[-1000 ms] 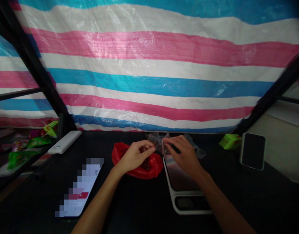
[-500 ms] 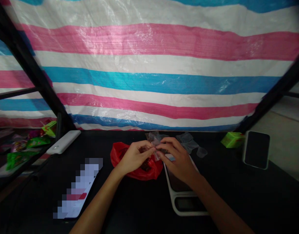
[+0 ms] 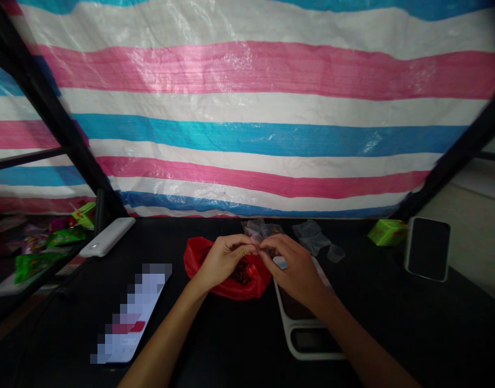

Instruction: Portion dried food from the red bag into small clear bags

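Note:
My left hand (image 3: 226, 261) is closed in a pinch over the red plastic bag (image 3: 194, 256), which lies open with small dark brown pieces (image 3: 242, 274) inside. Facing it, my right hand (image 3: 293, 264) pinches too, above the far end of a white kitchen scale (image 3: 291, 345). Between the fingertips of both hands is a small clear plastic bag (image 3: 254, 235), mostly covered by the fingers. More clear bags (image 3: 273, 228) lie just behind the hands, and others (image 3: 312, 235) lie to the right beside a small clear scoop-like piece (image 3: 336, 253).
A lit phone (image 3: 134, 312) lies on the black table at left, near a white power bank-like block (image 3: 107, 237). Green packets (image 3: 39, 265) fill a shelf at far left. A green box (image 3: 388, 232) and a dark-screened device (image 3: 427, 249) stand at right. Striped sheeting (image 3: 247, 108) hangs behind.
My right fingers have curled in from a more spread pose and now pinch close to my left fingertips. The clear bag shows less below the fingers. The view has shifted slightly.

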Demonstrator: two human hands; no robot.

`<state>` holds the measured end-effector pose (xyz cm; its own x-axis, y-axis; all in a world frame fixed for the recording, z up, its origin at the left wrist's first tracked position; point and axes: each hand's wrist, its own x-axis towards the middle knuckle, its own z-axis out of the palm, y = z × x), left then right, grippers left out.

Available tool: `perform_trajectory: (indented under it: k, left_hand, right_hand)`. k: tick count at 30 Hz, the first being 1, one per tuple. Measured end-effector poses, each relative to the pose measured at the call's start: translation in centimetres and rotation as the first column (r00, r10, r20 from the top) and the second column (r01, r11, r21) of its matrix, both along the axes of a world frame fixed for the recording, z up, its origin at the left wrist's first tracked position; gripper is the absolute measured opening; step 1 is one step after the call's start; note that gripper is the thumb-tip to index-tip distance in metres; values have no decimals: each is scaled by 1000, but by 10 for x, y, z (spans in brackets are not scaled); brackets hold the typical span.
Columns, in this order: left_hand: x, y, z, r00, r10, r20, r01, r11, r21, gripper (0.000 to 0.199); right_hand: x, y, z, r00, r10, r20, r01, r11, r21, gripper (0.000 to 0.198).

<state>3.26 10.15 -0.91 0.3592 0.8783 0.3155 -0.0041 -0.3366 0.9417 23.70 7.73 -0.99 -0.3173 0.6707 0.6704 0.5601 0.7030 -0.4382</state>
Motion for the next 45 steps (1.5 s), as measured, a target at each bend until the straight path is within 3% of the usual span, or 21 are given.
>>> perform_trajectory:
  k: [14,20,22,25,28,34,37,40,43,45]
  left_hand:
    - [5,-5,-1,977,22,-210,-3,996,90,26]
    - [8,-9,1,961,192,-200,-139,957,253,18]
    - [7,-7,0,963,208,-170,-158,950,269,17]
    - [3,-2,0,978,204,-48,-192,963,190,18]
    - [-3,1,4,975,212,69,-216,975,57,23]
    - [-11,2,10,993,60,101,-55,997,-56,22]
    - [-17,2,9,988,139,66,-141,989,32,7]
    - [-23,-1,12,959,283,-17,-269,928,258,31]
    - [-24,-8,18,938,252,-239,-134,897,422,40]
    - [-21,-12,19,878,250,-409,-33,883,469,58]
  right_hand:
    - [0,0,1,982,-95,163,91,995,36,9]
    - [2,0,4,974,-207,91,203,978,55,8]
    - [4,-1,5,980,-188,64,187,982,23,8]
    - [3,-3,7,996,-84,32,85,996,-35,10]
    - [0,-3,6,999,-35,14,36,997,-69,27]
    - [-3,2,-5,995,-22,-97,4,983,-184,39]
    - [-2,2,-8,991,-18,-135,-7,983,-182,33]
    - [-2,1,-5,994,-12,-107,-1,994,-114,30]
    - [-4,-1,-3,999,10,-36,-12,998,-62,33]
    - [-4,-1,-4,1000,10,-20,-11,999,-38,38]
